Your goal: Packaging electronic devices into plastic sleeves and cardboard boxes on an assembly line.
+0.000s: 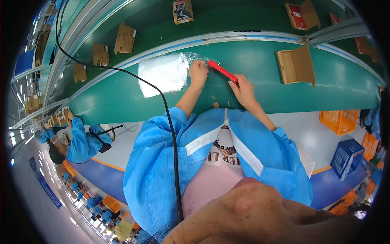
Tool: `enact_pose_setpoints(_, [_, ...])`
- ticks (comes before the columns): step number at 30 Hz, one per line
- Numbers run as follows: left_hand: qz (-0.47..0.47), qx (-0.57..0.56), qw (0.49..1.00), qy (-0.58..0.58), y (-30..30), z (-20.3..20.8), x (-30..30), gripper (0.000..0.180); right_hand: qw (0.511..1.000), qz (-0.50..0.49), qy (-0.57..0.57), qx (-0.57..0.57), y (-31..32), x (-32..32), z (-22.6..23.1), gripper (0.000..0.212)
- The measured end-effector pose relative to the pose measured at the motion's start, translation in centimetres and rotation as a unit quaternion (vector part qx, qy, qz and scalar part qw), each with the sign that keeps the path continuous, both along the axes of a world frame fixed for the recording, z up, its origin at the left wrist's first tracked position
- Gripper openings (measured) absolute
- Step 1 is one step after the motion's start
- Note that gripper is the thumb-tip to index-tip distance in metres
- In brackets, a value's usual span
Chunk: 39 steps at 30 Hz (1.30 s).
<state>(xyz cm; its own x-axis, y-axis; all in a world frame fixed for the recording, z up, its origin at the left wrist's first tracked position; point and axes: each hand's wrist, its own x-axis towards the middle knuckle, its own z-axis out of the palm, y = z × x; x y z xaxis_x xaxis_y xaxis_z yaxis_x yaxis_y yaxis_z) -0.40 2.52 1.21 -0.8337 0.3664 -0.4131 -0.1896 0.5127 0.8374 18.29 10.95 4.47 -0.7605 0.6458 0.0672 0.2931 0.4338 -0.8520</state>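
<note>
On the green bench lies a stack of clear plastic bags (162, 77), in front of me and a little left. My left hand (198, 73) is closed at the right side of the stack, pinching the edge of a clear plastic bag (199, 57). My right hand (242, 89) grips the near end of a long, narrow red tool (222, 72) with a dark tip; its exact kind I cannot make out. The tool slants up to the left, and its far end is at the bag, close to my left fingers. Whether that end is inside the plastic I cannot tell.
An open cardboard box (287, 69) stands right on the bench (260, 53). Behind a metal rail, several small boxes sit on a green belt (227, 20). A black cable (164, 101) hangs across my left side. A co-worker (83, 140) sits far left; an orange crate (339, 122) stands lower right.
</note>
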Motion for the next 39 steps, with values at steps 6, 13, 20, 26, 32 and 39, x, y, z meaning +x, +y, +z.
enact_pose_setpoints(6, [-0.272,-0.018,0.839,0.471,-2.7,-2.2,-0.3,0.012,0.999,-0.022,0.004,-0.047,-0.1,-0.2,0.9,0.023])
enact_pose_setpoints(13, [-0.024,0.005,1.000,-0.006,-1.2,-0.6,-0.9,0.011,0.985,0.005,0.022,-0.172,-0.8,-1.2,-2.5,0.025])
enact_pose_setpoints(20, [-0.166,0.005,0.851,0.498,-2.0,3.9,1.3,0.006,1.000,0.003,-0.011,-0.021,-0.4,-2.2,1.6,0.021])
enact_pose_setpoints(26, [-0.291,0.073,0.833,0.464,-1.6,7.0,5.5,0.016,0.826,-0.078,0.075,-0.553,0.1,-1.2,1.6,0.039])
enact_pose_setpoints(32, [-0.304,0.119,0.818,0.473,1.5,10.3,5.3,0.018,0.757,-0.177,0.130,-0.616,0.5,0.2,4.3,0.061])
enact_pose_setpoints(39, [-0.511,0.163,0.704,0.465,-0.7,9.4,6.4,0.022,0.638,-0.149,0.156,-0.739,2.3,-1.1,1.0,0.023])
